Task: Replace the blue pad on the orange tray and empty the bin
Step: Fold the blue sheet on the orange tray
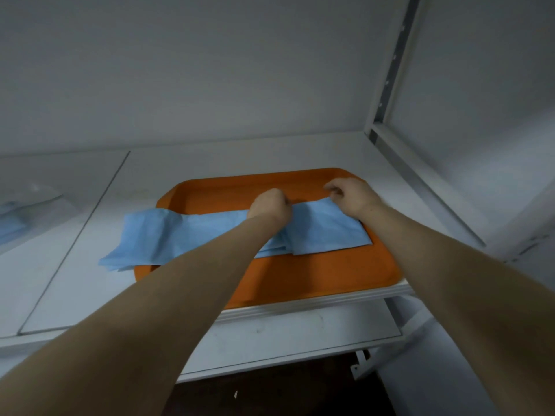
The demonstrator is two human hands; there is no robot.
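An orange tray lies on a white shelf, its near edge at the shelf's front lip. A folded blue pad stretches across the tray, and its left end hangs over the tray's left rim onto the shelf. My left hand is curled at the pad's far edge near the tray's middle and pinches it. A little to the right, my right hand pinches the same far edge, which is slightly lifted. No bin is in view.
The white shelf runs left, with a seam between two panels. At the far left lies a clear plastic packet with blue material inside. A white metal upright and a side wall close off the right. A lower shelf sits beneath.
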